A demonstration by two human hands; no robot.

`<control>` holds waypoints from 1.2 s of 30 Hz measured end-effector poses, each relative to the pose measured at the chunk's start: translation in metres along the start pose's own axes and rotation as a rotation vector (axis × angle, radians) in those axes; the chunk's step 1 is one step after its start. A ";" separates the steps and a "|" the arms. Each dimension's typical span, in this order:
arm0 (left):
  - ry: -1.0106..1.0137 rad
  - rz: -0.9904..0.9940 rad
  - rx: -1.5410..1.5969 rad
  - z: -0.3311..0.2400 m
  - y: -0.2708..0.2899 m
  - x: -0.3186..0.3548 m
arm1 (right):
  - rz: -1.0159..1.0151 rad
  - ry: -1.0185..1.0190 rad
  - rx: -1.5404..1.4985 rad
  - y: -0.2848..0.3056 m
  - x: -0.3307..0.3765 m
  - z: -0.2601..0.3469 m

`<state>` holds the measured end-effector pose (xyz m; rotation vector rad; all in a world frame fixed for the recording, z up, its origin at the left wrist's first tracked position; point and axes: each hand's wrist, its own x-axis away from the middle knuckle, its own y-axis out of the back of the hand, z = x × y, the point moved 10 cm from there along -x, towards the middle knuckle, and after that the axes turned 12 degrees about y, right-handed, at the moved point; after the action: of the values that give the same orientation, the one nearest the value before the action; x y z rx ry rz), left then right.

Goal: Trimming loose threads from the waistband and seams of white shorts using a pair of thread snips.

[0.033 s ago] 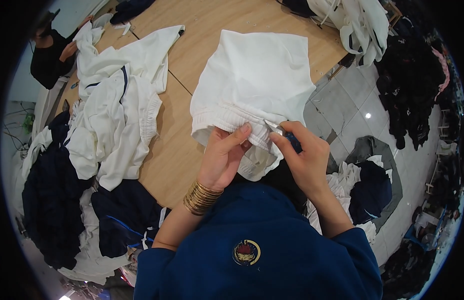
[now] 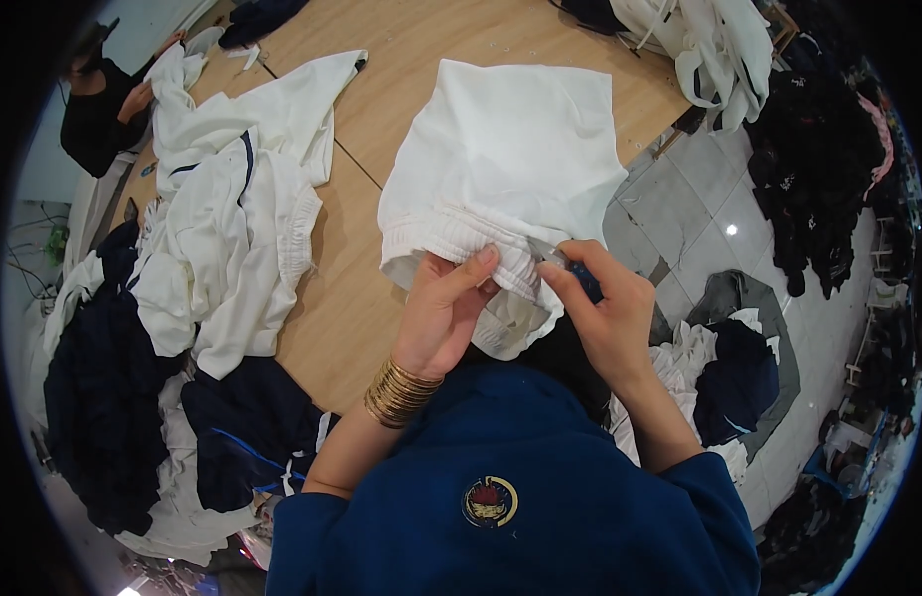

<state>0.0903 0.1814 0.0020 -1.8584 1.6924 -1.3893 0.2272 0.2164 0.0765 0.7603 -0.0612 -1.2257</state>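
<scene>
Head view: the left hand (image 2: 443, 303) pinches the waistband (image 2: 461, 226) of a white garment (image 2: 530, 139), spread over the table (image 2: 332, 288) beyond the fingers. The right hand (image 2: 612, 306), fingers closed around a blue-handled tool (image 2: 584, 282), holds its metal tip at the waistband, right of the left fingertips.

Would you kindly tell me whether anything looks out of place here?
Nothing looks clearly spilled or damaged around the held white garment. The white and navy clothes at right, loosely heaped on a grey sheet over the floor, look untidy, though perhaps deliberately so.
</scene>
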 end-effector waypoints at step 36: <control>-0.009 -0.016 -0.052 -0.002 0.005 0.009 | -0.215 -0.083 -0.307 -0.001 -0.009 -0.028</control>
<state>0.0845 0.1726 0.0029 -1.9064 1.7291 -1.3536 0.2348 0.2383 0.0575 0.4557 0.1421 -1.4307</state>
